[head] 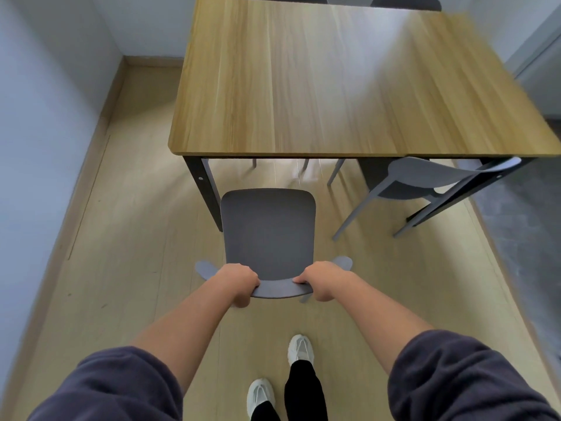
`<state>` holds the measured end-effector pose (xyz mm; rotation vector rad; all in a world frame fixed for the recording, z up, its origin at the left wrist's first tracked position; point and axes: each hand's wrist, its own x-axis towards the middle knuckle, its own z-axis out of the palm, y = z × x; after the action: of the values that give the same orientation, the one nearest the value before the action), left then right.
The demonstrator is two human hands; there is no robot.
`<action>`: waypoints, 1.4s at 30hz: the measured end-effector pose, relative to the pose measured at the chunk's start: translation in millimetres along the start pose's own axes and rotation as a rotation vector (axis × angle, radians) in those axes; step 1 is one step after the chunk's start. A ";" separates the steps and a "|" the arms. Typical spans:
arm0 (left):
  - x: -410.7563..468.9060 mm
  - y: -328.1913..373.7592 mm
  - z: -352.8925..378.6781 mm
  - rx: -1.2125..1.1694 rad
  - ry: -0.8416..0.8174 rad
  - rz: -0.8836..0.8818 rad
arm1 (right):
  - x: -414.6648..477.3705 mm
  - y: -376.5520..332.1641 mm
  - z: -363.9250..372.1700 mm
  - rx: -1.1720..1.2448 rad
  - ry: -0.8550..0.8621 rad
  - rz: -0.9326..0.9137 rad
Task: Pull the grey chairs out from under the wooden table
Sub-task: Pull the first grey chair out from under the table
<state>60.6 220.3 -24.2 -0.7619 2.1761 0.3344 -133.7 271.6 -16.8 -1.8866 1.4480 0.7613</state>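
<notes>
So one chair [267, 235] stands clear of the table [334, 80], its whole seat out past the near edge, just beside the table's near left leg [203, 189]. Both hands are on its backrest. The left hand [239, 282] wraps the left end of the curved back, fingers curled over the top and closed tight on it. The right hand [324, 279] grips the right end the same way, fingers folded over the rim. The person stands right behind it, shoes [280, 375] well back on the floor.

That chair looks done, or nearly: it may only need letting go.

A second chair [431, 180] sits to the right, mostly under the table. Its backrest shows just below the near edge and its seat lies in the shade under the top. I judge it not yet pulled out.

At the far edge, two more chair backs [405, 3] peek over the tabletop, apparently pushed in on the other side. Only their tops show, so how deep they sit I cannot tell.

By this count, one of four is out, and three are left, starting most likely with the near right one.
</notes>
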 end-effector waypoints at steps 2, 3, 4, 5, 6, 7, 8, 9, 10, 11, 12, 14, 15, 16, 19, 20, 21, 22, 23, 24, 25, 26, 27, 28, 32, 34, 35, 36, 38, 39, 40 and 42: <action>-5.8 7.2 8.0 0.007 -0.010 0.007 | -7.8 -7.2 8.5 0.007 -0.012 0.003; -8.6 10.5 10.9 0.014 -0.013 0.007 | -11.0 -9.9 12.1 0.002 -0.013 0.004; -11.2 13.4 13.0 0.019 -0.014 0.008 | -13.4 -12.3 14.8 0.000 -0.012 0.004; -14.8 16.7 15.6 0.020 -0.016 0.009 | -16.8 -15.2 18.2 0.002 -0.011 0.004; -17.4 19.2 18.0 0.019 -0.015 0.010 | -19.2 -17.1 20.9 0.000 -0.009 0.002; -19.4 21.4 20.3 0.016 -0.013 0.011 | -21.3 -18.6 23.5 0.001 -0.006 -0.002; -22.8 24.6 23.4 0.014 -0.015 0.012 | -24.3 -20.6 27.3 0.003 -0.010 -0.003; -24.8 26.3 24.9 0.016 -0.016 0.013 | -25.5 -21.6 30.2 0.007 -0.012 -0.001; -27.9 29.2 27.4 0.013 -0.017 0.012 | -28.0 -23.3 34.2 0.013 -0.013 -0.002; -31.2 32.2 29.6 0.009 -0.016 0.011 | -30.6 -24.9 38.2 0.017 -0.009 -0.007; -34.1 35.0 31.6 0.005 -0.013 0.010 | -32.8 -26.5 41.8 0.015 -0.004 -0.009; -40.6 42.5 36.5 -0.002 -0.010 0.005 | -37.8 -29.8 50.7 0.006 0.004 -0.012; -44.0 47.9 39.8 -0.006 -0.010 0.002 | -41.6 -31.3 55.9 0.001 0.004 -0.015; -46.3 51.7 43.1 -0.012 -0.005 -0.003 | -44.0 -32.8 59.8 -0.005 0.003 -0.020; -55.6 69.8 55.2 -0.039 0.002 -0.026 | -54.1 -36.0 74.4 -0.045 0.006 -0.048; -58.1 75.1 58.8 -0.041 0.005 -0.031 | -57.2 -36.5 79.5 -0.052 0.006 -0.051; -61.3 82.0 62.6 -0.043 0.012 -0.038 | -60.8 -37.4 85.4 -0.065 0.007 -0.053; -63.8 87.6 65.6 -0.046 0.018 -0.044 | -64.2 -38.3 89.9 -0.075 0.008 -0.056; -67.5 94.6 69.0 -0.057 0.017 -0.051 | -68.3 -39.1 95.6 -0.078 0.007 -0.059; -69.0 97.3 70.5 -0.064 0.017 -0.054 | -69.9 -39.3 98.6 -0.072 0.008 -0.057; -71.7 103.7 74.1 -0.074 0.017 -0.062 | -73.0 -39.6 104.1 -0.077 0.007 -0.065; -74.0 109.3 77.5 -0.078 0.019 -0.070 | -76.3 -40.1 108.5 -0.093 0.007 -0.078; -76.0 113.7 80.2 -0.081 0.021 -0.073 | -78.5 -40.8 112.2 -0.106 0.007 -0.089; -78.1 117.4 82.4 -0.085 0.023 -0.073 | -80.0 -41.1 115.5 -0.112 0.008 -0.092; -86.4 130.1 90.1 -0.096 0.017 -0.083 | -86.9 -45.0 129.2 -0.122 0.002 -0.097; -88.9 134.3 94.0 -0.109 0.013 -0.089 | -90.0 -47.3 135.5 -0.123 0.003 -0.102; -90.8 136.3 95.7 -0.112 0.009 -0.091 | -92.0 -49.2 138.2 -0.121 0.010 -0.104; -92.3 137.8 96.8 -0.110 0.003 -0.090 | -93.9 -50.6 140.3 -0.119 0.015 -0.105; -94.7 140.0 100.0 -0.094 -0.001 -0.079 | -97.4 -53.5 144.5 -0.109 0.018 -0.093; -95.9 141.3 101.6 -0.087 -0.002 -0.073 | -99.4 -55.2 146.7 -0.104 0.016 -0.085; -97.5 142.8 103.1 -0.080 -0.004 -0.066 | -101.7 -57.3 148.8 -0.100 0.013 -0.074; -101.4 145.4 106.4 -0.068 -0.016 -0.056 | -105.8 -61.7 152.3 -0.094 0.009 -0.061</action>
<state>85.6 425.4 -18.6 -0.8528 2.1340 0.3856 -107.9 465.2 -24.0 -1.9978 1.3748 0.8047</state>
